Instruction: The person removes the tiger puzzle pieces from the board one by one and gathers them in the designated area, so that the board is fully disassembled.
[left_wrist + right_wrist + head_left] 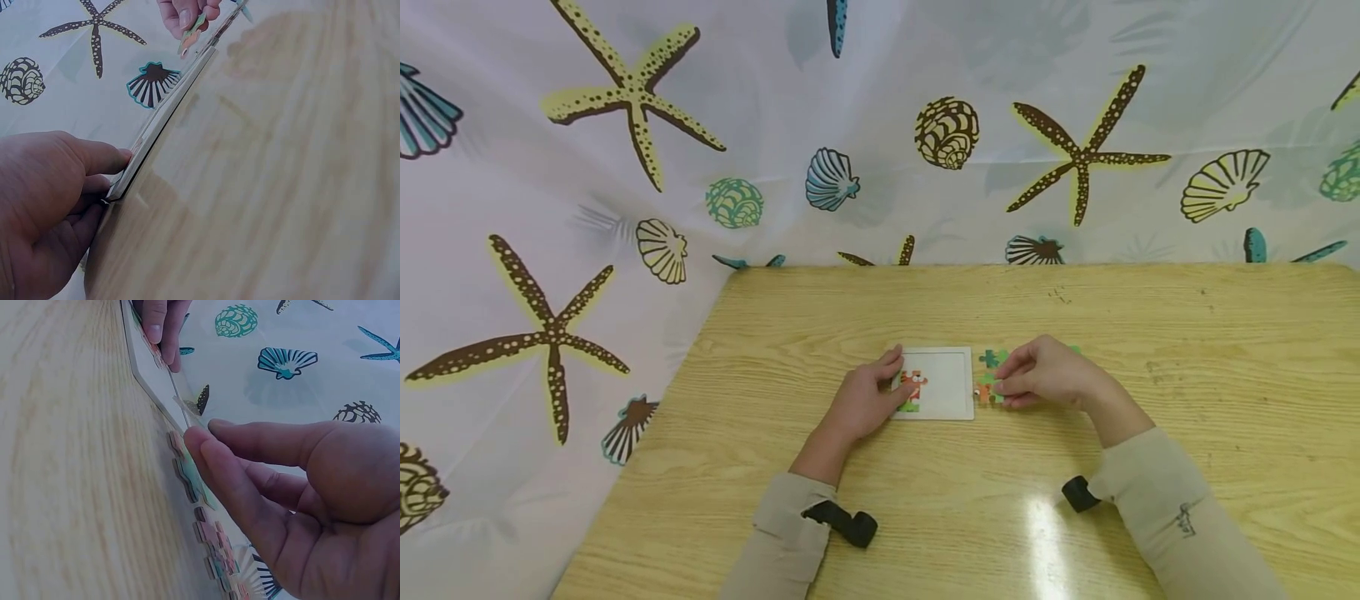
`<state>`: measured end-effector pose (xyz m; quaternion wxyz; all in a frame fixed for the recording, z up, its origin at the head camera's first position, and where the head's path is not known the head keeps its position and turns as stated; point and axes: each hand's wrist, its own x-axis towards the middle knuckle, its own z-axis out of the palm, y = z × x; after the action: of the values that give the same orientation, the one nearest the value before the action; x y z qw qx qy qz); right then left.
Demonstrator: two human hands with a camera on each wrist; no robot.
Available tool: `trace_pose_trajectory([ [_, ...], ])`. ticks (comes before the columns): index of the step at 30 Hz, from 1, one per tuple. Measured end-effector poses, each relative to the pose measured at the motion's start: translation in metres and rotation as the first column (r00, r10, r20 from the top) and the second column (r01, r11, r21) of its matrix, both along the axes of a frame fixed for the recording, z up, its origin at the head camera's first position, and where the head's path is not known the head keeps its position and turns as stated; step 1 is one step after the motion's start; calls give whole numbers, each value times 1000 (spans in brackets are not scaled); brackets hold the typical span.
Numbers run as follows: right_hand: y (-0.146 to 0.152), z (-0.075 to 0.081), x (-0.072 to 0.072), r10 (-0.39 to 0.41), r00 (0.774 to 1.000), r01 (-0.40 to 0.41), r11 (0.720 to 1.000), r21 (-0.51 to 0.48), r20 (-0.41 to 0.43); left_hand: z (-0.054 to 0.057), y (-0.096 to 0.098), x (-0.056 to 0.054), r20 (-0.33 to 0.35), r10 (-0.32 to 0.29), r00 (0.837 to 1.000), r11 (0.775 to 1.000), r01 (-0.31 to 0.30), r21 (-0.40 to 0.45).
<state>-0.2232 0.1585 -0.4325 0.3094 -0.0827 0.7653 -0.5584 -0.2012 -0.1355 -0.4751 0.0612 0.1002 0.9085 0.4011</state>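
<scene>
A shallow white puzzle tray [947, 383] lies on the table, a few joined pieces [913, 400] with an orange figure set in its left side. My left hand [867, 402] grips the tray's left edge, thumb over the top and on those pieces. Just right of the tray, my right hand [1048, 379] pinches a green and orange puzzle piece [190, 37] between thumb and fingers. The right wrist view shows this piece edge-on, raised above the surface. Loose puzzle pieces [215, 544] lie under and beside the right hand, partly hidden by it in the head view.
The wooden table [970, 492] reaches back to a white curtain [880, 108] printed with starfish and shells. Black wrist mounts [854, 527] stick out from both beige sleeves [1180, 517]. A bright glare spot lies on the table between the forearms.
</scene>
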Motion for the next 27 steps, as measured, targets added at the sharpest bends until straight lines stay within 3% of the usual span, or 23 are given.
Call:
trace_pose_trajectory([
  [14,2,-3,-1,43,999,-42,992,115,-5,1,1,1,7,5,1000,1000,-5,-1],
  [27,0,-2,2,10,1000,-9,984,180,-6,2,1,2,-12,0,1000,1000,-1,-21],
])
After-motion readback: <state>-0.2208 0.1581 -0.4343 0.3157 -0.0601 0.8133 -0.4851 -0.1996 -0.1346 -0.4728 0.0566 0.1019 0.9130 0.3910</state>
